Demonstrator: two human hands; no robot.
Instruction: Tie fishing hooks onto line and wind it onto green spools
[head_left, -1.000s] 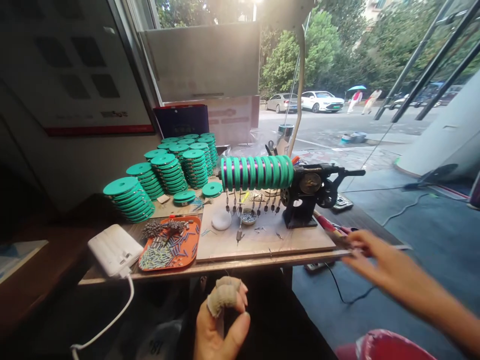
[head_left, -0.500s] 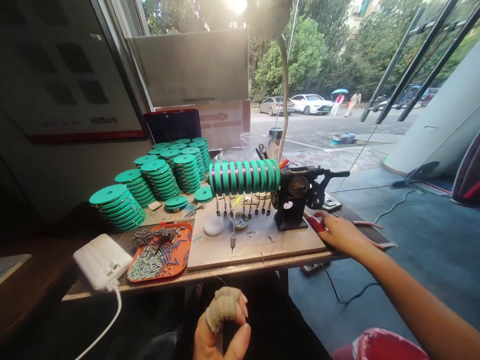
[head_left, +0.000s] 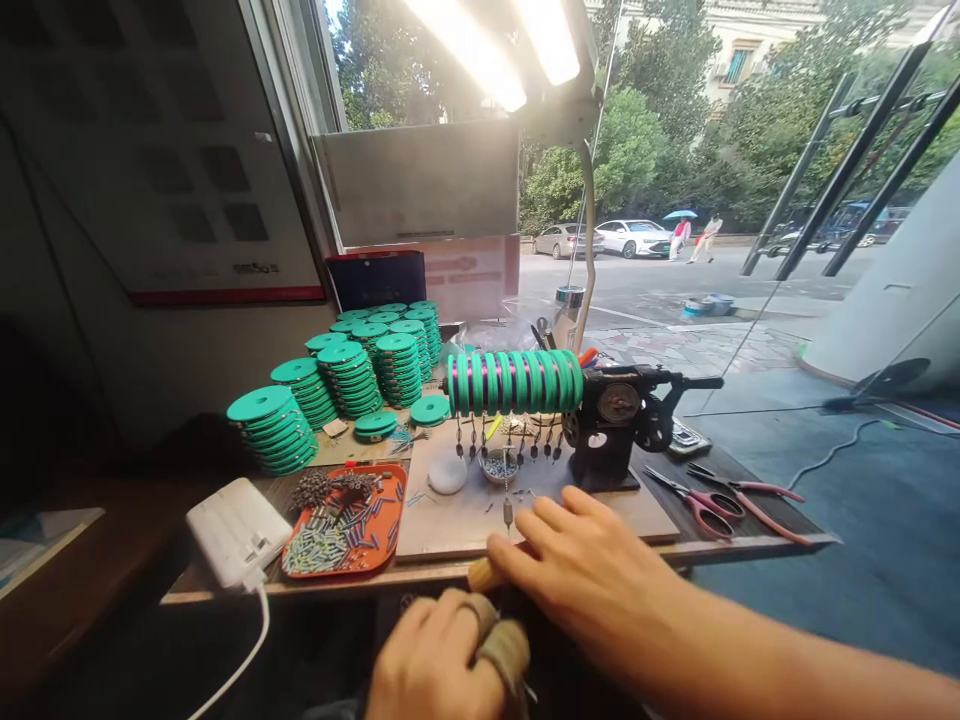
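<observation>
Low at the table's front edge, my left hand (head_left: 439, 660) is closed, with tan wrapping on its fingers. Something thin and shiny shows beside it, too small to name. My right hand (head_left: 574, 550) reaches in just above it with curled fingers, a yellowish cover at its thumb side; whatever it pinches is hidden. A small grey sinker (head_left: 508, 514) hangs on a line just beyond my fingers. Behind it, green foam spools (head_left: 514, 382) sit in a row on the shaft of a black hand-cranked winder (head_left: 607, 440), with several sinkers dangling beneath.
Scissors (head_left: 709, 510) and pliers (head_left: 765, 490) lie at the right. An orange tray (head_left: 390, 530) of small metal parts and a white power bank (head_left: 236, 530) are left. Stacked green spools (head_left: 345, 380) stand behind. A bowl of beads (head_left: 498, 466) and a white disc (head_left: 447, 474) sit mid-board.
My right hand has left the red-handled scissors at the right and come to the middle beside my left hand. The left hand has turned and closed further. The view has tilted up.
</observation>
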